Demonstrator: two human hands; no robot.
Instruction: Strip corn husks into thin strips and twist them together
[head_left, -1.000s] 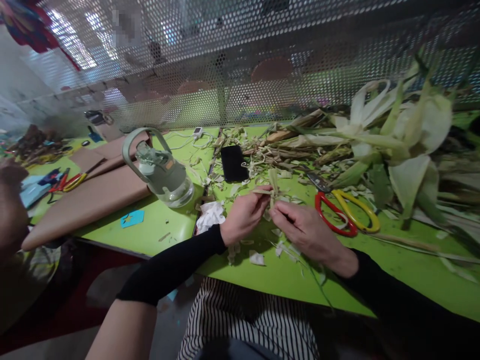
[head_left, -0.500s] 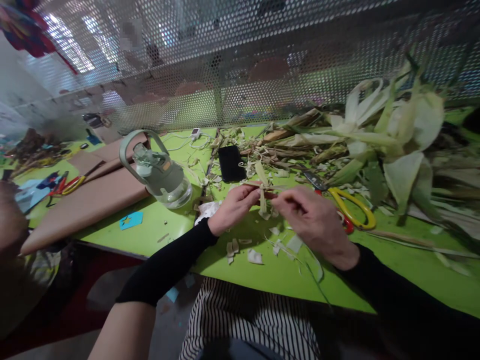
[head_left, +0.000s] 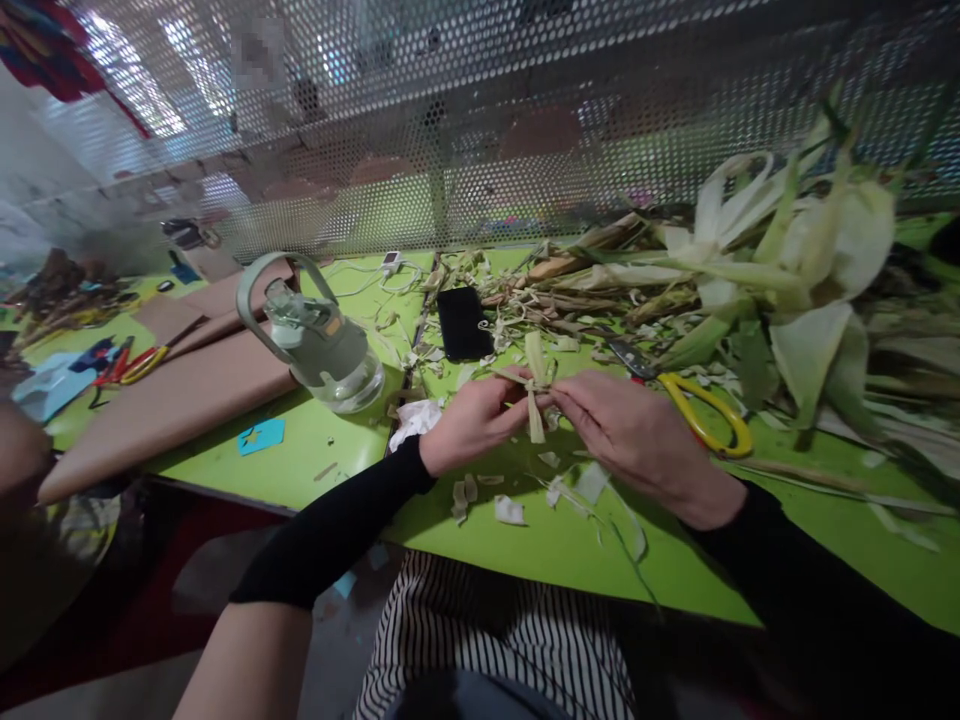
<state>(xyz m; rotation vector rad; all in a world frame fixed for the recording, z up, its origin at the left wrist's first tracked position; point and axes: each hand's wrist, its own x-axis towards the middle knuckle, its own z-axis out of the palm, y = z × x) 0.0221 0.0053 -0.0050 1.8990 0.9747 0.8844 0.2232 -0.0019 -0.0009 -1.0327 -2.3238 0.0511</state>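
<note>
Piece: crossed husk strips, held over the bench between our two hands.
Left hand: fingers closed on the piece's 9 o'clock side.
Right hand: fingers pinching it from 3 o'clock.
Crossing: made; we judge the work partway.
Ends: loose at 12 and 6 o'clock, untrimmed as far as we see.
Husks: large, at 2 o'clock, apparently uncut.
Scissors: on the bench at 3 o'clock; red handle mostly behind our right hand.
Centre: small, half covered; tied or merely folded, we cannot tell.
Fingertips: contact partly hidden.
Co-worker's arm: at 9 o'clock, dim, cut off by the frame edge.
</note>
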